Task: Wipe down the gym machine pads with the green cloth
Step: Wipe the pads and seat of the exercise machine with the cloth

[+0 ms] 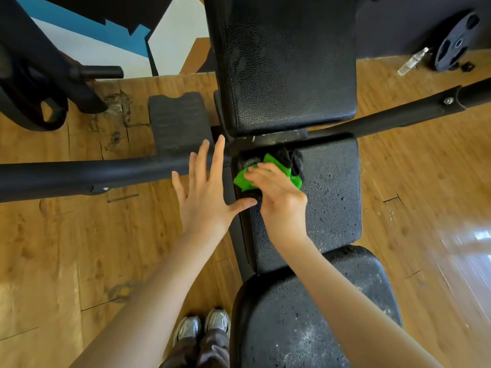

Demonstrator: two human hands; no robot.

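A green cloth (243, 179) with a black part lies bunched on the far left corner of the black middle pad (332, 197) of a gym bench. My right hand (279, 195) lies on the cloth with its fingers curled over it, pressing it onto the pad. My left hand (204, 189) is spread flat with straight fingers beside the pad's left edge, its thumb touching the pad. A dusty near pad (305, 314) is below, and an upright back pad (287, 62) stands beyond.
Black frame bars (79, 176) run left and right (398, 112) across the wooden floor (66, 248). A weight plate (455, 43) and a clear spray bottle (413, 61) lie at the far right. Another machine (39, 83) stands at the far left. My shoes (202, 325) are beside the bench.
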